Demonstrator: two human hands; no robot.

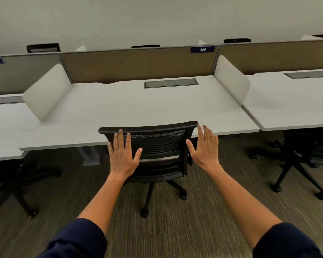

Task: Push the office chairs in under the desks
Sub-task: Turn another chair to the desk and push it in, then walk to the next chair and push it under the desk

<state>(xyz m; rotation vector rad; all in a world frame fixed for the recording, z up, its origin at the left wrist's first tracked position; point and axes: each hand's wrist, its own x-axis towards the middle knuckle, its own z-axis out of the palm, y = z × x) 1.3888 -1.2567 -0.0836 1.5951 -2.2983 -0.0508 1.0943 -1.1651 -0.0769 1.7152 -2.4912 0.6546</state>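
A black mesh-backed office chair (157,146) stands at the front edge of the middle white desk (131,108), its seat tucked beneath and its backrest top level with the desk edge. My left hand (122,155) lies flat with fingers spread on the left part of the backrest. My right hand (204,148) is open with fingers spread just off the backrest's right edge; I cannot tell if it touches. The chair's wheeled base (147,202) shows on the carpet below.
Another black chair (296,161) sits under the right desk (291,101), and a third (17,183) under the left desk. White side dividers (45,92) and a tan back panel (138,64) labelled 305 bound the desk. Grey striped carpet (175,229) lies behind me.
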